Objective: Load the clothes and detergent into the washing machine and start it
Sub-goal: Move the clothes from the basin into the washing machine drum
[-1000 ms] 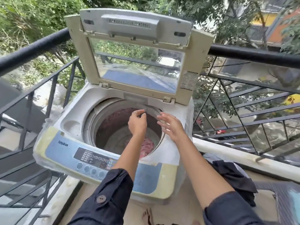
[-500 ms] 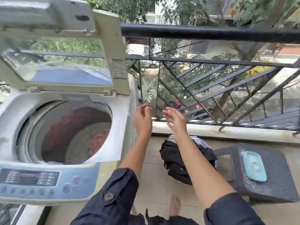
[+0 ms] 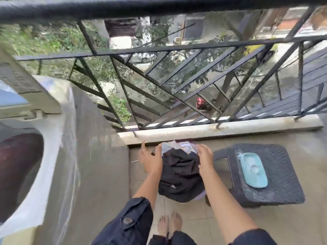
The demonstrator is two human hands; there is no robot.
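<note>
A heap of clothes, with a black garment [image 3: 178,174] on top and pale fabric [image 3: 180,145] behind it, sits on the balcony floor. My left hand [image 3: 150,160] is at the heap's left side with its fingers spread. My right hand [image 3: 205,160] lies against the right side of the black garment. Neither hand plainly grips anything. The washing machine [image 3: 58,135] stands at the left with its lid [image 3: 30,98] raised and its dark drum [image 3: 17,156] showing. On the stool lies a light blue tray [image 3: 253,170] with something whitish in it.
A dark woven stool [image 3: 276,190] stands right of the heap. A black metal railing [image 3: 177,96] on a low concrete curb [image 3: 221,128] runs behind the clothes. My bare feet [image 3: 169,223] stand on the tiled floor.
My view swung right and down, away from the drum. Both hands dropped from beside the washer's rim to either side of the clothes heap.
</note>
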